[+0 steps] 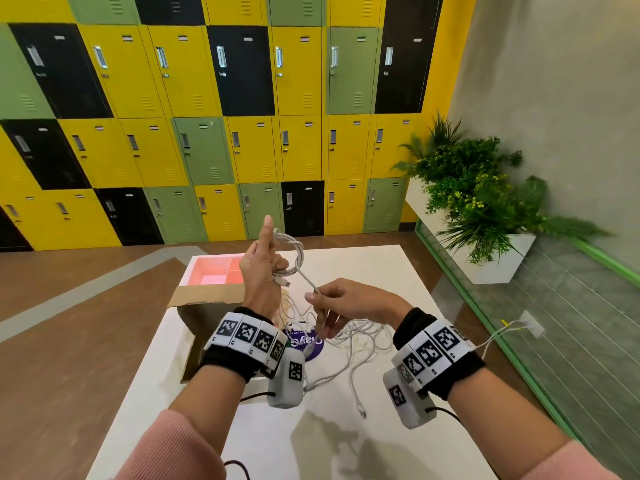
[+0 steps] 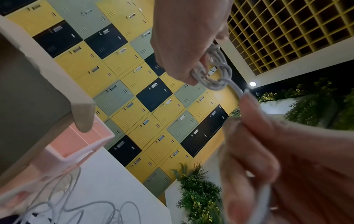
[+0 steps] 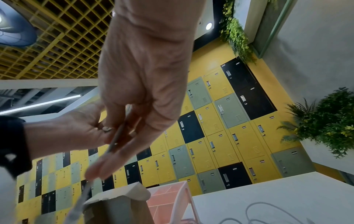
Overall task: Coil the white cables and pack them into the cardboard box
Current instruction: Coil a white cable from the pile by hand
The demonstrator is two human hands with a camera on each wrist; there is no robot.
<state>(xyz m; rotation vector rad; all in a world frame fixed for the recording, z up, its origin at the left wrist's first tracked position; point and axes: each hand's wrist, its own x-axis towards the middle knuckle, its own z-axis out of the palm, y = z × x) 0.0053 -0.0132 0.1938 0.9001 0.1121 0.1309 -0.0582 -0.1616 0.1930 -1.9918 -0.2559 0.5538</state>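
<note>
Holding a small coil of white cable (image 1: 291, 252) above the table (image 1: 381, 271), the left hand (image 1: 261, 271) is raised with its thumb pointing straight up and its other fingers curled round the loops; a connector sticks out just below the fist. From the coil one strand runs down to the right hand (image 1: 346, 303), which is held lower and palm-down, thumb and forefinger pinching the strand while the remaining fingers hang loosely. Below both hands a tangle of loose white cables (image 1: 356, 341) lies on the table, partly over a purple sticker (image 1: 308, 341). The cardboard box (image 1: 194, 306) stands open at the table's left edge, its flap folded back; what it holds cannot be told from this view. Behind it sits a pink divided tray (image 1: 221, 268), whose compartments look bare.

Seen from the left wrist, the left hand's fingers (image 2: 184, 66) are clamped on several stacked loops of the coil (image 2: 216, 71), and the right hand (image 2: 268, 144), blurred, grips the strand leaving it. A box flap (image 2: 57, 91) and the pink tray (image 2: 76, 142) show at the left, loose cables (image 2: 76, 209) beneath.

Seen from the right wrist, the right hand (image 3: 141, 91) points downward, its thumb and fingertips closed on the strand (image 3: 116, 136). The left hand (image 3: 72, 131) lies behind it, and the box's flap (image 3: 122, 195) and the tray (image 3: 168, 194) are below.
</note>
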